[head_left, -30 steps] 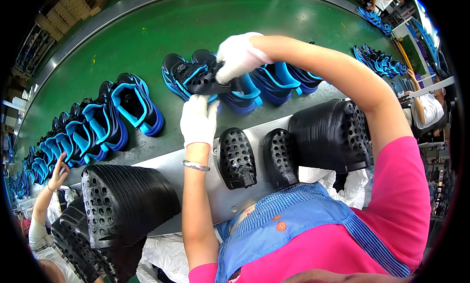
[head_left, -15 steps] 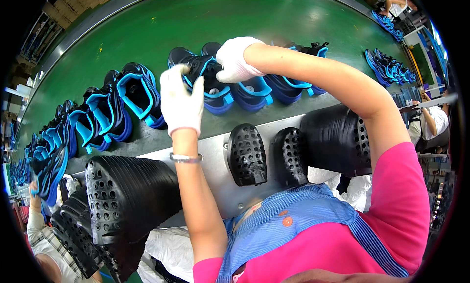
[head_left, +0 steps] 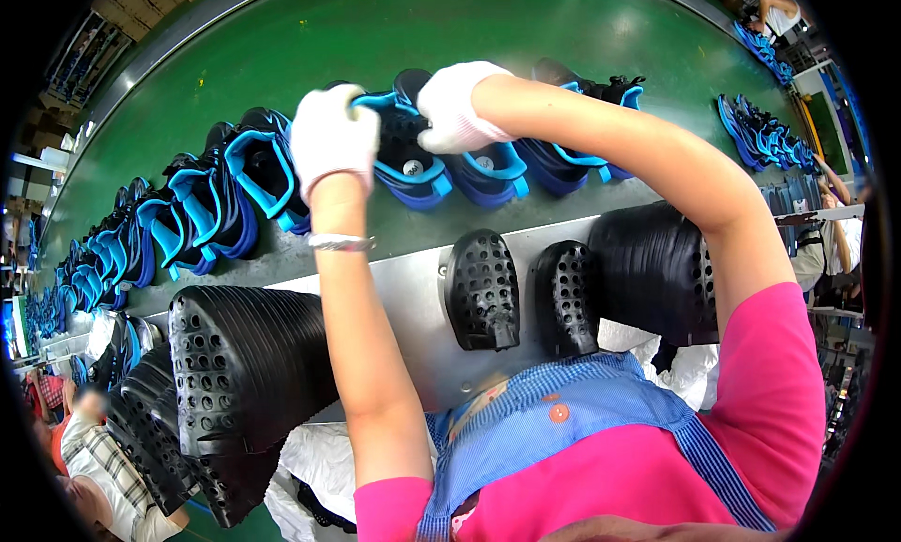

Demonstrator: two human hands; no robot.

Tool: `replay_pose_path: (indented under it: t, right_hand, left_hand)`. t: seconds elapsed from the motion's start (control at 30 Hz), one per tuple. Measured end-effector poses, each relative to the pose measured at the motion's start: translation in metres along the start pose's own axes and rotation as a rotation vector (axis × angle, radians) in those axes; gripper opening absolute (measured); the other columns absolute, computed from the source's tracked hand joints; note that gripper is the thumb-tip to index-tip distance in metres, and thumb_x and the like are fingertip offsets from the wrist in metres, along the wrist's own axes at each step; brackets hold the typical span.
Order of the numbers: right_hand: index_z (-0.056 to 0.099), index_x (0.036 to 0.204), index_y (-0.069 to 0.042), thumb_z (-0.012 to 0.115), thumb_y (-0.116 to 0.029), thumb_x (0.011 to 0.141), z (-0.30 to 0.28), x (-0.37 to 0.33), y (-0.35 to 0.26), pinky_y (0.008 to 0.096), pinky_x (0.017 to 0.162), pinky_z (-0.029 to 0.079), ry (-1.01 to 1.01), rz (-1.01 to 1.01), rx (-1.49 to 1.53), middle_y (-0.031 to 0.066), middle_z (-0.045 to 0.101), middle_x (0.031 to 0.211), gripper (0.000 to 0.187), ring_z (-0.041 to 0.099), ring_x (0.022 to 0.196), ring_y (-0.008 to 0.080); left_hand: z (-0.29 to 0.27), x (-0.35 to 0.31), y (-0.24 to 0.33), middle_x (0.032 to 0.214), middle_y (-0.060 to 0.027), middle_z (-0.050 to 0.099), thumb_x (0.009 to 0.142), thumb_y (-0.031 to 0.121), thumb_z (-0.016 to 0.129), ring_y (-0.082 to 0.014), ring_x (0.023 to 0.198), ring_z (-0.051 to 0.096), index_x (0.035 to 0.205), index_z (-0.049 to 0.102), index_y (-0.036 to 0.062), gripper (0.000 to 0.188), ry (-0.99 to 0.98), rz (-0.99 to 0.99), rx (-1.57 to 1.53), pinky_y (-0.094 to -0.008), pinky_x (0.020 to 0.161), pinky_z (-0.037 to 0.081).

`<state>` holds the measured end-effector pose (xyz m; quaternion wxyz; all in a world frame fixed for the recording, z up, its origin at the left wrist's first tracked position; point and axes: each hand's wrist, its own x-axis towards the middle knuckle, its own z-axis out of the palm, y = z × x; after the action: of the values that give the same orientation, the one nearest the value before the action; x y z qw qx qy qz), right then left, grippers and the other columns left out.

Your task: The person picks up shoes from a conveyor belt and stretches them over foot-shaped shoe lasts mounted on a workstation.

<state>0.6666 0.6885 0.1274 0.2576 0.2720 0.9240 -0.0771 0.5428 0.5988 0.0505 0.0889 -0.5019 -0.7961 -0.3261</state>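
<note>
1. Our left grip [head_left: 335,138] and right grip [head_left: 460,110] flank the shoe [head_left: 420,191] between them; we cannot tell whether either clasps it.
2. We best steady it from both sides, pressing evenly.

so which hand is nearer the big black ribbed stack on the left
Left. The left hand is beyond the stack, slightly right, beside a blue-trimmed shoe; the right hand is farther right, at that shoe's other side.

The green work surface [head_left: 450,35] is viewed downward through a head-worn fisheye. The gloved left hand [head_left: 333,137] and right hand [head_left: 460,110] are framed at close range
</note>
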Motion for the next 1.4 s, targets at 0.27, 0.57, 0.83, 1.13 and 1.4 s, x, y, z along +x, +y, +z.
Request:
replay_pose_path:
  t: [0.27, 0.57, 0.83, 1.13, 1.4]
  right_hand:
    - [0.07, 0.099, -0.003, 0.058, -0.024, 0.079, 0.019, 0.028, -0.025, 0.0392, 0.079, 0.053, 0.156, 0.01, 0.018, 0.0173, 0.068, 0.101, 0.031, 0.066, 0.094, 0.0323]
    - [0.071, 0.096, -0.005, 0.061, -0.03, 0.079, 0.019, 0.057, -0.031, 0.0395, 0.077, 0.053, 0.093, 0.023, 0.125, 0.0169, 0.068, 0.096, 0.032, 0.066, 0.09, 0.0323]
    - [0.069, 0.097, -0.002, 0.066, -0.009, 0.075, 0.038, 0.081, -0.05, 0.038, 0.078, 0.054, 0.242, -0.049, 0.06, 0.0154, 0.068, 0.101, 0.023, 0.067, 0.095, 0.0312]
    - [0.07, 0.1, -0.003, 0.066, -0.01, 0.075, 0.032, 0.095, -0.054, 0.0389, 0.077, 0.054, 0.181, -0.01, 0.1, 0.0154, 0.069, 0.103, 0.026, 0.068, 0.092, 0.0306]
    - [0.071, 0.099, -0.005, 0.063, -0.013, 0.077, 0.036, 0.093, -0.04, 0.0383, 0.076, 0.054, 0.308, -0.067, 0.006, 0.0134, 0.069, 0.102, 0.025, 0.067, 0.092, 0.03]
  left_hand:
    - [-0.002, -0.003, -0.006, 0.097, -0.0161, 0.06, 0.081, 0.013, 0.061, -0.033, 0.091, 0.059, 0.102, 0.066, 0.0066, 0.022, 0.038, 0.027, -0.179, -0.0401, 0.08, 0.048]
    - [0.01, -0.089, 0.032, 0.095, -0.014, 0.062, 0.076, 0.025, 0.07, -0.0254, 0.072, 0.063, 0.102, 0.064, 0.0036, 0.033, -0.131, -0.027, -0.35, -0.0356, 0.068, 0.051]
    - [0.031, -0.042, 0.012, 0.11, -0.0162, 0.065, 0.082, 0.043, 0.058, -0.032, 0.102, 0.062, 0.108, 0.065, 0.0077, 0.044, -0.966, -0.375, 0.023, -0.0394, 0.088, 0.05]
    - [0.029, -0.023, 0.002, 0.087, -0.0168, 0.071, 0.079, 0.046, 0.058, -0.0225, 0.073, 0.07, 0.127, 0.05, 0.0027, 0.066, -1.173, -0.369, -0.041, -0.0316, 0.071, 0.054]
    - [0.041, -0.019, 0.004, 0.081, -0.0111, 0.072, 0.082, 0.04, 0.055, -0.0209, 0.074, 0.07, 0.108, 0.065, 0.0038, 0.046, -1.139, -0.424, 0.03, -0.0322, 0.07, 0.054]
